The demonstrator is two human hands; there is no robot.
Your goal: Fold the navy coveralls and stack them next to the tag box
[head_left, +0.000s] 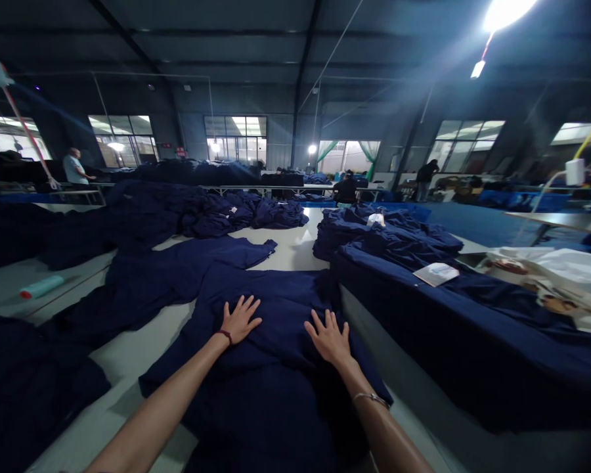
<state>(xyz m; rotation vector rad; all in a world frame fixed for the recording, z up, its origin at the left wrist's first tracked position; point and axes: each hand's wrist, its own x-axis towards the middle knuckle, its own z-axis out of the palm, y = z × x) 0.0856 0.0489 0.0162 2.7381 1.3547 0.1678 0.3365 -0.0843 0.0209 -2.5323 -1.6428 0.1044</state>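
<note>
A dark navy garment (276,368) lies spread on the pale table (118,355) in front of me. My left hand (240,318) rests flat on its upper left part, fingers spread, a red cord at the wrist. My right hand (329,338) lies flat on the cloth a little to the right, fingers stretched out, a thin bracelet on that wrist. Neither hand holds anything.
More navy garments (187,263) lie beyond and left, with heaps (384,233) at the right on a raised table. A teal roll (42,286) sits far left. A white paper (436,273) lies on the right pile. People stand far off by the windows.
</note>
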